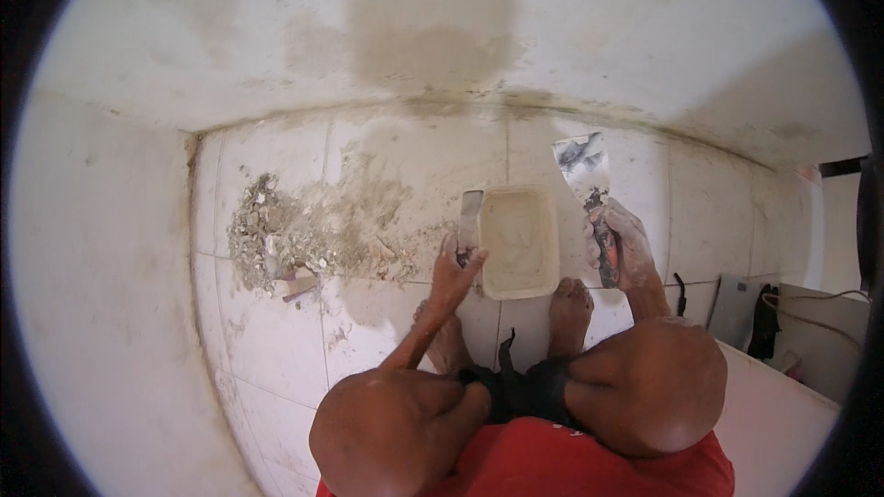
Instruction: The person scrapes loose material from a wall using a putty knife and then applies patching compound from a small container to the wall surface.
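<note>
My left hand (456, 271) grips a flat metal scraper (470, 216), whose upright blade lies right beside the left rim of a cream rectangular plastic tub (548, 239). The tub sits on the white tiles near my bare feet, with pale, cloudy contents. My right hand (624, 239) is closed round the orange-and-black handle of a wide putty knife (580, 166), to the right of the tub. Its blade points away from me and is smeared with grey and dark residue; the fingers are dusted white.
A pile of broken plaster and debris (272, 230) lies on the tiled floor (267, 350) at left. Stained white walls (276, 55) meet in a corner behind it. At right are grey panels (727, 304), dark items (764, 317), a cable and an opening.
</note>
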A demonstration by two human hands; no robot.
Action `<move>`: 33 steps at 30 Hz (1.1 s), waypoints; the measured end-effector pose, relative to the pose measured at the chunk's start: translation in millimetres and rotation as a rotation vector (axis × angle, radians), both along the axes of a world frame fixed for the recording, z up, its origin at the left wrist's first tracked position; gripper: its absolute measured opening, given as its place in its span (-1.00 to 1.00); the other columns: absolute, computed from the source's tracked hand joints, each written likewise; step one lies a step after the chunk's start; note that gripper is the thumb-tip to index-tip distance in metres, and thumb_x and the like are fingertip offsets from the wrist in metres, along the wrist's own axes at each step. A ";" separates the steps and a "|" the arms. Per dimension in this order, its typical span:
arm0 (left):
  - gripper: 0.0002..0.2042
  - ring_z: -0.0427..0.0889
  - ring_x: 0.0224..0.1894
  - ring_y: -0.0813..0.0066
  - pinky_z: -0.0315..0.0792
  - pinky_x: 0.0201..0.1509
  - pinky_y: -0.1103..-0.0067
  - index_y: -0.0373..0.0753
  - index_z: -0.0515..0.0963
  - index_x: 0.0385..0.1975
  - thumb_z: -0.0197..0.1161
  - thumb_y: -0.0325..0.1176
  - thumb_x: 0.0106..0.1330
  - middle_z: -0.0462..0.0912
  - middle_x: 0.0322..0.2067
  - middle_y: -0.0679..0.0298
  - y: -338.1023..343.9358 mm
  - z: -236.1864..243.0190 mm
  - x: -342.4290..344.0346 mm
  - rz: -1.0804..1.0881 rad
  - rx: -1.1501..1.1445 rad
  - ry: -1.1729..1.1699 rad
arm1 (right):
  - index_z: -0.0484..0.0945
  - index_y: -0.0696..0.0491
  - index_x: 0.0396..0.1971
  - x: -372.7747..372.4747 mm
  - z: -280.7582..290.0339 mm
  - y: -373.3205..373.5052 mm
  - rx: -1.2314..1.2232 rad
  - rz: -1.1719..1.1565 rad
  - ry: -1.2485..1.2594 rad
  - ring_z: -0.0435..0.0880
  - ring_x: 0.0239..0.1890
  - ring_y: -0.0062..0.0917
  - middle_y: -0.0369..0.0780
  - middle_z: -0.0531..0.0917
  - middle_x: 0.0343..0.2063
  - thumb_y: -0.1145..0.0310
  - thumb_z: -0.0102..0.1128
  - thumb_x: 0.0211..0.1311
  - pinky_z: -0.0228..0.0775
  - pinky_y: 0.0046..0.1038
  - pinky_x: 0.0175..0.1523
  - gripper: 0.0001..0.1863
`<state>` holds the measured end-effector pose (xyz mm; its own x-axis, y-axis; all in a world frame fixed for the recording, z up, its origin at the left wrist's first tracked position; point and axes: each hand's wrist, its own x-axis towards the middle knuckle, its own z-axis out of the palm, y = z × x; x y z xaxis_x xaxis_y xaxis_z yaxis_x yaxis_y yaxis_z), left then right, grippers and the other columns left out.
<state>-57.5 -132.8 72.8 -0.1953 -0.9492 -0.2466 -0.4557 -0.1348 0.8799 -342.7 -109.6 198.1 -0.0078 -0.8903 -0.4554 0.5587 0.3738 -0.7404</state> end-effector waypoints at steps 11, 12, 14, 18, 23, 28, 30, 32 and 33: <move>-0.65 0.58 -0.20 0.34 0.45 -0.08 0.43 -0.39 0.45 -0.07 0.29 -0.28 0.27 0.62 -0.29 0.09 -22.6 -3.0 -95.1 0.059 0.175 0.404 | 0.42 0.06 -0.14 -43.5 33.5 34.2 -0.079 -0.197 0.101 0.48 -0.65 -0.64 -0.23 0.54 -0.36 0.11 -0.08 0.44 0.39 -0.57 -0.64 -0.70; -0.62 0.59 -0.18 0.29 0.45 -0.06 0.41 -0.39 0.45 -0.06 0.29 -0.25 0.27 0.62 -0.27 0.07 -31.1 -15.0 -78.2 -0.095 0.107 0.314 | 0.42 0.06 -0.14 -30.1 15.3 22.1 -0.095 -0.187 0.051 0.48 -0.65 -0.64 -0.23 0.54 -0.36 0.11 -0.08 0.44 0.39 -0.57 -0.64 -0.70; -0.56 0.62 -0.13 0.19 0.44 -0.03 0.38 -0.38 0.45 -0.01 0.28 -0.16 0.28 0.62 -0.20 0.02 -38.8 -4.3 -101.8 -0.497 0.243 0.309 | 0.42 0.07 -0.12 -38.2 31.2 26.3 -0.103 -0.281 -0.037 0.50 -0.65 -0.64 -0.22 0.55 -0.35 0.09 -0.09 0.45 0.40 -0.58 -0.65 -0.67; -0.58 0.62 -0.09 0.29 0.45 -0.03 0.43 -0.38 0.46 0.00 0.28 -0.19 0.28 0.63 -0.15 0.04 -50.8 12.8 -69.5 -0.714 0.206 0.177 | 0.42 0.08 -0.12 -13.3 19.3 2.5 -0.150 -0.392 -0.146 0.52 -0.64 -0.66 -0.25 0.55 -0.38 0.08 -0.09 0.45 0.43 -0.59 -0.64 -0.66; -0.66 0.60 -0.16 0.50 0.47 -0.02 0.52 -0.33 0.48 -0.05 0.29 -0.25 0.30 0.66 -0.22 0.22 -96.1 11.7 9.6 -0.531 0.351 0.199 | 0.43 0.05 -0.15 9.4 -6.8 -28.4 -0.035 -0.557 0.078 0.50 -0.64 -0.70 -0.33 0.51 -0.48 0.15 -0.01 0.43 0.33 -0.63 -0.68 -0.73; -0.73 0.60 -0.34 0.55 0.48 -0.23 0.56 -0.31 0.53 -0.12 0.33 -0.32 0.25 0.66 -0.34 0.19 -146.7 68.1 96.2 -0.451 0.167 -0.150 | 0.46 0.05 -0.23 53.6 -50.1 -71.8 -0.097 -0.782 0.085 0.46 -0.69 -0.71 -0.33 0.52 -0.54 0.26 0.08 0.38 0.24 -0.66 -0.72 -0.83; -0.72 0.62 -0.35 0.53 0.49 -0.24 0.55 -0.30 0.53 -0.12 0.34 -0.31 0.26 0.65 -0.32 0.17 -153.6 97.7 104.5 -0.491 0.123 -0.266 | 0.48 0.06 -0.29 52.0 -69.0 -79.4 -0.179 -0.977 0.118 0.43 -0.73 -0.70 -0.32 0.52 -0.61 0.34 0.09 0.35 0.18 -0.63 -0.72 -0.88; -0.73 0.67 -0.28 0.42 0.55 -0.24 0.51 -0.27 0.53 -0.12 0.33 -0.34 0.24 0.62 -0.15 0.15 -172.0 129.7 106.1 -0.726 -0.125 -0.276 | 0.48 0.07 -0.30 50.8 -59.3 -88.5 -0.214 -1.065 0.105 0.44 -0.72 -0.68 -0.31 0.52 -0.60 0.35 0.08 0.35 0.20 -0.62 -0.70 -0.89; -0.73 0.67 -0.28 0.42 0.55 -0.24 0.51 -0.27 0.53 -0.12 0.33 -0.34 0.24 0.62 -0.15 0.15 -179.8 149.1 93.4 -0.737 -0.132 -0.273 | 0.47 0.07 -0.30 44.9 -53.6 -89.4 -0.259 -1.126 0.106 0.45 -0.71 -0.67 -0.31 0.52 -0.60 0.36 0.07 0.35 0.22 -0.60 -0.68 -0.90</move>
